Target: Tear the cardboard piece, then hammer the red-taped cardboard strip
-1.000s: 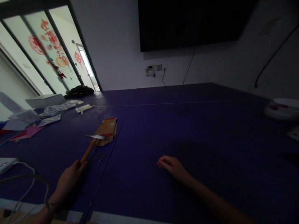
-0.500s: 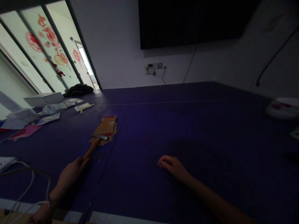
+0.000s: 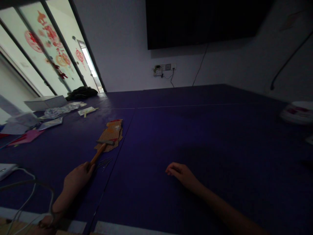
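Observation:
My left hand [image 3: 78, 178] is closed round the wooden handle of a hammer [image 3: 99, 154]. The hammer's metal head lies over the near part of a torn, layered piece of brown cardboard [image 3: 112, 132] with red and orange marks. Just right of my left hand, several thin metal nails [image 3: 104, 163] lie loose on the purple tabletop [image 3: 156, 137]. My right hand [image 3: 180, 173] rests on the table's right half, well apart from the hammer. Its fingers are curled in, and nothing shows in them.
White cables [image 3: 33, 192] loop beside my left forearm, near a white device [image 3: 7, 170]. Papers, a pink sheet [image 3: 28, 137], a white box [image 3: 46, 102] and a dark bundle [image 3: 81, 93] lie at the left. A whitish container [image 3: 297, 112] stands far right. A seam [image 3: 114, 163] divides the tabletop.
The hammer's head has turned slightly on the cardboard, and my left hand has shifted a little to the right. My right hand stays nearly still.

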`<state>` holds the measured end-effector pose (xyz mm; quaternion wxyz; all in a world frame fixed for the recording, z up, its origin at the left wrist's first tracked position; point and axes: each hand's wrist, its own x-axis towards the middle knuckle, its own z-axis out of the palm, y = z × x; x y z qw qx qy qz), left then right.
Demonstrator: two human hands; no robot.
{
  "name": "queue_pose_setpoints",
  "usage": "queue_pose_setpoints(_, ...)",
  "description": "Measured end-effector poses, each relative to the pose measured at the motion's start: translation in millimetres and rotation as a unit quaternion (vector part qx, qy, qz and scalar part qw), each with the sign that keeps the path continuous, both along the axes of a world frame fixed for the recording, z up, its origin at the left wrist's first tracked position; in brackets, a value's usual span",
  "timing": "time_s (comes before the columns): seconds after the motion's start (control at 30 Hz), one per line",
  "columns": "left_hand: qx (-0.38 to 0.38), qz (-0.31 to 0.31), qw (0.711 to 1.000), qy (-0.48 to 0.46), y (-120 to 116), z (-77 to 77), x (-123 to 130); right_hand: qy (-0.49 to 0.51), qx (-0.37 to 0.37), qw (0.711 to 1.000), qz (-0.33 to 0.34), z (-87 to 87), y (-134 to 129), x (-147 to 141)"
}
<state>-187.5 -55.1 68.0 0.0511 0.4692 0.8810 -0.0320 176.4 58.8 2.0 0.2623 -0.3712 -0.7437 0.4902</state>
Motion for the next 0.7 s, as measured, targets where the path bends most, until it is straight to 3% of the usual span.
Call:
queue_pose_setpoints(0.23, -0.012, -0.019, 0.995, 0.097, -6.4, -5.3, 3.8, -0.002, 0.009, 1.000, 0.003, 1.3, -1.3, 0.6)
queue_pose_setpoints(0.37, 0.100, -0.007, 0.980, 0.172, -1.5, -11.1, 15.8, -0.017, 0.030, 0.999, 0.011, 5.2, -1.8, 0.6)
queue_pose_setpoints(0.47, 0.241, -0.134, 0.959, 0.060, 11.3, -16.5, 45.9, -0.044, 0.074, 0.996, 0.035, 8.4, -3.8, -0.6)
queue_pose_setpoints(0.53, 0.265, -0.261, 0.924, -0.081, 20.5, -20.9, 77.5, -0.050, 0.101, 0.991, 0.079, 9.9, -8.1, -1.8)
queue_pose_setpoints(0.6, 0.240, -0.402, 0.862, -0.194, 28.7, -25.9, 113.2, -0.047, 0.122, 0.982, 0.138, 10.6, -15.4, -2.8)
queue_pose_setpoints(0.7, 0.186, -0.576, 0.754, -0.256, 39.5, -34.2, 161.3, -0.051, 0.166, 0.962, 0.211, 10.7, -30.3, -2.8)
